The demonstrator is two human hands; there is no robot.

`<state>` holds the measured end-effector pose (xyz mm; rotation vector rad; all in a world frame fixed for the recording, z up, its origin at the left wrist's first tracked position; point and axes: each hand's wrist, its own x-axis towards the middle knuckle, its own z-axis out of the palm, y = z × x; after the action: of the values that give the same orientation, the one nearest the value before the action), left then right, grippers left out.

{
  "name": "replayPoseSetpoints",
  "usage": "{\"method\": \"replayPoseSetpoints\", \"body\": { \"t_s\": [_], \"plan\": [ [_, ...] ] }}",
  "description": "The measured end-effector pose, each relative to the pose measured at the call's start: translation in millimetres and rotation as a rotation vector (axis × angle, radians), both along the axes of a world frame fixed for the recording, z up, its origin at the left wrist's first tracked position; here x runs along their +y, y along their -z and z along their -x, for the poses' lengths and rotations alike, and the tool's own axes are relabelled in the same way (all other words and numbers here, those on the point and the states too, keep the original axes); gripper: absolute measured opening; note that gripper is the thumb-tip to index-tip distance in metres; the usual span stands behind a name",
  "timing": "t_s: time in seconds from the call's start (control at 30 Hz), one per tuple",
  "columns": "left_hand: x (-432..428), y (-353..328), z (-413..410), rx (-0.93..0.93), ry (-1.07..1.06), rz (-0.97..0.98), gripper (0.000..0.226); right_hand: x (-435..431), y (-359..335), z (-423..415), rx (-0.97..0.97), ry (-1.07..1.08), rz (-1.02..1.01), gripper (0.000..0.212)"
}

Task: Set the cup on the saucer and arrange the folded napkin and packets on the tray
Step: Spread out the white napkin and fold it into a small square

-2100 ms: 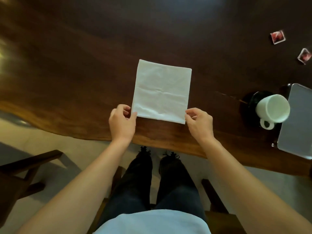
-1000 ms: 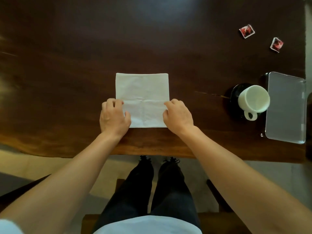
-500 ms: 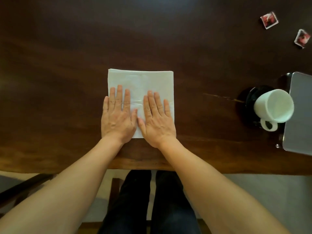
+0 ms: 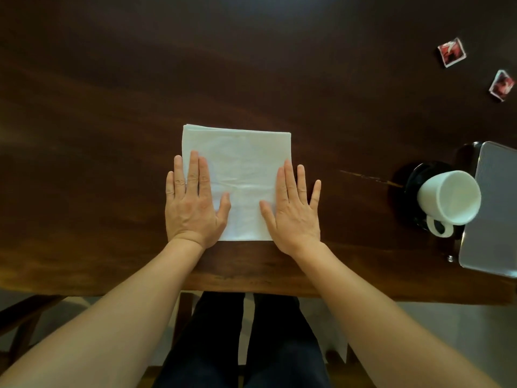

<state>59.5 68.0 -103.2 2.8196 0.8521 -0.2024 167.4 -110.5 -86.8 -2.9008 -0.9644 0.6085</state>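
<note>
Both bare forearms reach forward, palms down. The left hand [image 4: 193,203] and right hand [image 4: 293,208] lie flat and apart, fingers straight and extended, thumbs angled inward toward each other.

The desk [image 4: 112,113] was dark brown wood with a glossy top, and a pale glare lay across its far edge near the middle. Its near edge was lighter and uneven, running wavy from left to right. A thin pale scratch [image 4: 369,178] crossed the top toward the right edge. Below the near edge, part of a dark wooden chair [image 4: 25,312] showed at the lower left corner of the view, on a pale floor [image 4: 447,326]. The person's legs in dark trousers [image 4: 251,345] hung under the middle of the near edge, close together. A small shiny knob [image 4: 449,258] sat near the right end of the desk.
</note>
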Motion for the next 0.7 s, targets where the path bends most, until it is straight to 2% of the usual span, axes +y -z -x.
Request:
{"method": "replayPoseSetpoints", "body": {
  "t_s": [0.23,0.47,0.63,0.7],
  "plan": [
    [0,2,0,-0.001,0.007,-0.009,0.083,46,2,-30,-0.051,0.125,-0.029,0.074],
    [1,2,-1,-0.015,0.018,-0.005,0.083,53,7,-38,-0.072,0.173,-0.083,0.07],
    [0,1,0,-0.003,0.009,-0.006,0.083,70,-10,-39,-0.166,0.31,-0.289,0.061],
    [0,1,0,-0.003,0.012,0.0,0.083,83,-13,-39,-0.201,0.279,-0.329,0.064]
  ]
}}
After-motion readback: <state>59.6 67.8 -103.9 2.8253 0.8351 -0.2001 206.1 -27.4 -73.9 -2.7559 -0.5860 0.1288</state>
